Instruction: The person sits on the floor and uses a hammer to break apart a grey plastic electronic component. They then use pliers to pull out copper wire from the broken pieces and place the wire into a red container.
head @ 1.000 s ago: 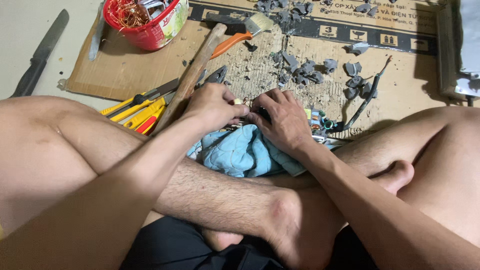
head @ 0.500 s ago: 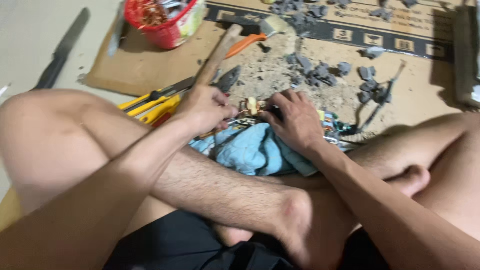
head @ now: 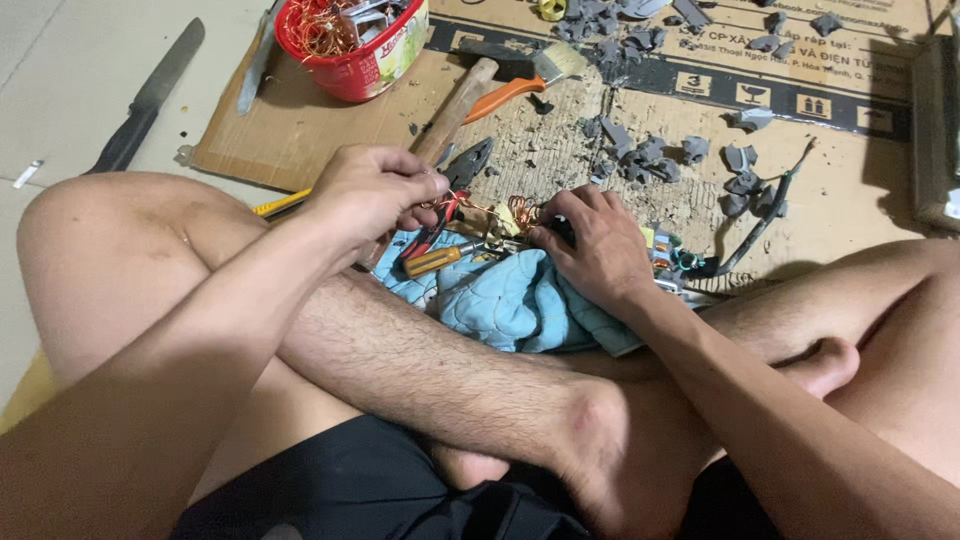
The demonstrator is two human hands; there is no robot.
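Copper wire (head: 325, 30) in red tub (head: 350, 70)

Red round tub (head: 352, 62) w/ printed label top left, on flattened brown cardboard box (head: 860, 190), black print band.

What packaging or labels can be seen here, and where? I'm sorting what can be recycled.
Flattened cardboard box: spread on the floor ahead of the crossed legs as a work mat, brown, with a dark printed band and small handling symbols along its far edge.
Red plastic tub: top centre-left on the cardboard, round, with a pale printed wrapper label, holding copper wire.
No screens or signs in view.
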